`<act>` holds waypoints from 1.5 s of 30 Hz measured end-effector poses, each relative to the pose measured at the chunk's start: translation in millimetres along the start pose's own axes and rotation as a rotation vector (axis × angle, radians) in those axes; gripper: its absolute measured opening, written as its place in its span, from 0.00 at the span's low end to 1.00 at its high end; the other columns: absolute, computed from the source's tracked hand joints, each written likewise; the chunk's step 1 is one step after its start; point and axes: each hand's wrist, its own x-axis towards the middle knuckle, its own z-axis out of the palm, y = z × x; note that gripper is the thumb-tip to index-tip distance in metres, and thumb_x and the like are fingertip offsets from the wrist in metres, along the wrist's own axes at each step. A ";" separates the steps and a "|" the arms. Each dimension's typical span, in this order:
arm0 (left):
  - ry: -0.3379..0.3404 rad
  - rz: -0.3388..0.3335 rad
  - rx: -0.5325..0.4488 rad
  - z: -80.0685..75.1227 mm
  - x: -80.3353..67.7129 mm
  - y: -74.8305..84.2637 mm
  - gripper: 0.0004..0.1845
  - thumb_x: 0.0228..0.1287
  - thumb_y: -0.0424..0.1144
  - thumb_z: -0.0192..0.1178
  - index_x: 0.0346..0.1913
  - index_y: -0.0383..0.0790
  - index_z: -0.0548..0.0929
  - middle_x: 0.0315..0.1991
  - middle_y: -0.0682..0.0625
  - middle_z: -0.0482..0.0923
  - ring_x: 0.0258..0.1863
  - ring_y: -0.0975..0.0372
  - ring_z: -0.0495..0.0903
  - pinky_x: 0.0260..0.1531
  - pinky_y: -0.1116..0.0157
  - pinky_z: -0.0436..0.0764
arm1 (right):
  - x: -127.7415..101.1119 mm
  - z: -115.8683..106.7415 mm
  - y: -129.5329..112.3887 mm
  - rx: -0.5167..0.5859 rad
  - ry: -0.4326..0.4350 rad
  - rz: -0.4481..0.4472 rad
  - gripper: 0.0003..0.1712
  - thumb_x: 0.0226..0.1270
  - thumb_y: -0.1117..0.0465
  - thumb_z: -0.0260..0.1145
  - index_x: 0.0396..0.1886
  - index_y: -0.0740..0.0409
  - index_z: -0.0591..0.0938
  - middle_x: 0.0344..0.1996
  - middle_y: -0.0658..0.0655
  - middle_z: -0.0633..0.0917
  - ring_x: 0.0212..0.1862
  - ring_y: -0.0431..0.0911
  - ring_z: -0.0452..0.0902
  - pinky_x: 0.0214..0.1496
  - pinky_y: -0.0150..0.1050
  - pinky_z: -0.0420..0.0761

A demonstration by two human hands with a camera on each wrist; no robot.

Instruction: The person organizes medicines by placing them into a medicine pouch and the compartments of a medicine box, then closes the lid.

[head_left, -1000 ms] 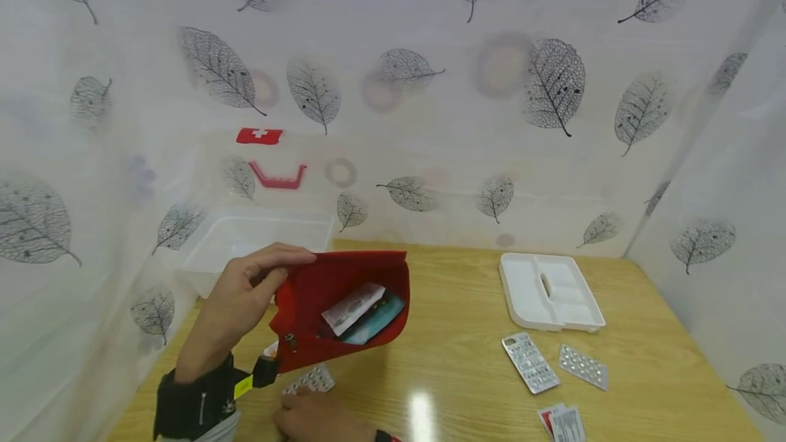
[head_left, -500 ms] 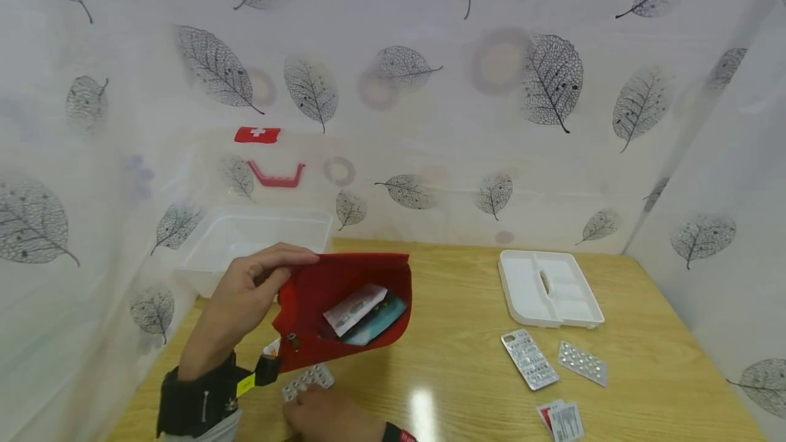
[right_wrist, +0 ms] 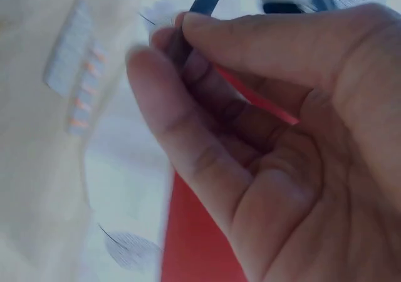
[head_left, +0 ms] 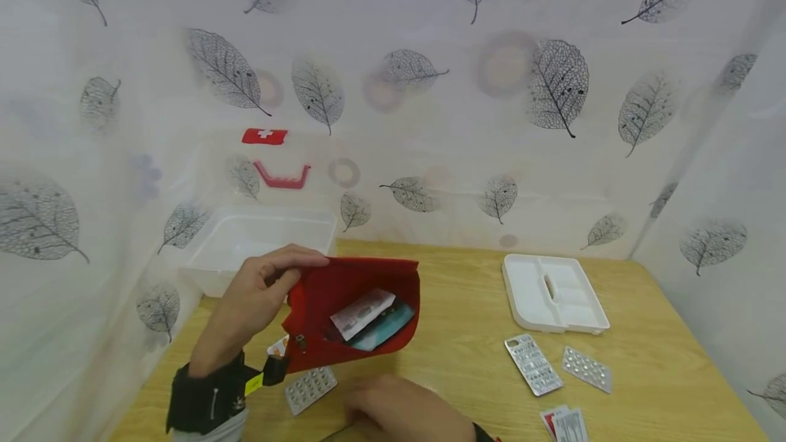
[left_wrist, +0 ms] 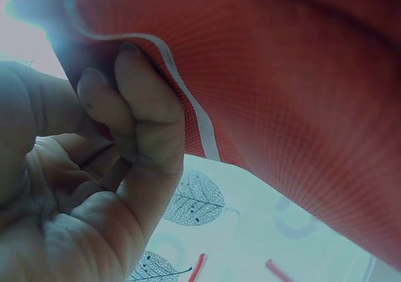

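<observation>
My left hand [head_left: 293, 271] holds a red fabric pouch [head_left: 353, 312] up above the wooden table [head_left: 460, 305], pinching its top edge; in the left wrist view the fingers [left_wrist: 135, 100] curl round the pouch's white-trimmed rim [left_wrist: 282, 94]. The pouch is open towards me, with a white packet [head_left: 362, 311] and a teal one [head_left: 383, 326] inside. A silver blister pack [head_left: 310, 387] lies on the table under the pouch. My right hand [head_left: 399, 413] hovers low to its right, apart from it. In the right wrist view its fingers [right_wrist: 169, 44] are curled, and a thin red edge shows between them.
A clear plastic box [head_left: 258, 237] stands at the back left, with a red cross label [head_left: 265, 136] above it. A white compartment tray [head_left: 555, 292] sits at the right. Two blister packs [head_left: 533, 363] [head_left: 586, 368] and small sachets [head_left: 565, 423] lie in front of it.
My right hand has left the blister pack under the pouch and moved right along the table's near edge. The left hand still holds the pouch in the same place.
</observation>
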 end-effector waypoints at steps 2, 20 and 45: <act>-0.003 0.017 0.003 1.2 1.1 -1.3 0.17 0.79 0.34 0.50 0.56 0.52 0.86 0.56 0.53 0.82 0.54 0.53 0.81 0.48 0.63 0.85 | -15.2 -12.6 -0.3 0.052 0.035 -0.007 0.06 0.71 0.61 0.67 0.41 0.45 0.86 0.31 0.34 0.81 0.33 0.25 0.73 0.38 0.21 0.75; -0.083 0.095 -0.016 17.7 4.8 -1.6 0.20 0.76 0.26 0.47 0.54 0.48 0.87 0.55 0.51 0.83 0.30 0.57 0.74 0.19 0.66 0.72 | -49.7 -53.3 -0.7 -0.216 0.789 -0.050 0.16 0.59 0.70 0.75 0.42 0.49 0.85 0.40 0.41 0.81 0.38 0.33 0.75 0.39 0.25 0.79; -0.140 0.154 0.011 27.8 9.4 -2.9 0.21 0.75 0.26 0.48 0.54 0.50 0.88 0.57 0.52 0.82 0.43 0.60 0.76 0.31 0.67 0.76 | -7.0 -48.4 25.2 -0.229 0.630 0.066 0.10 0.64 0.65 0.73 0.44 0.50 0.87 0.39 0.44 0.86 0.41 0.35 0.80 0.45 0.32 0.83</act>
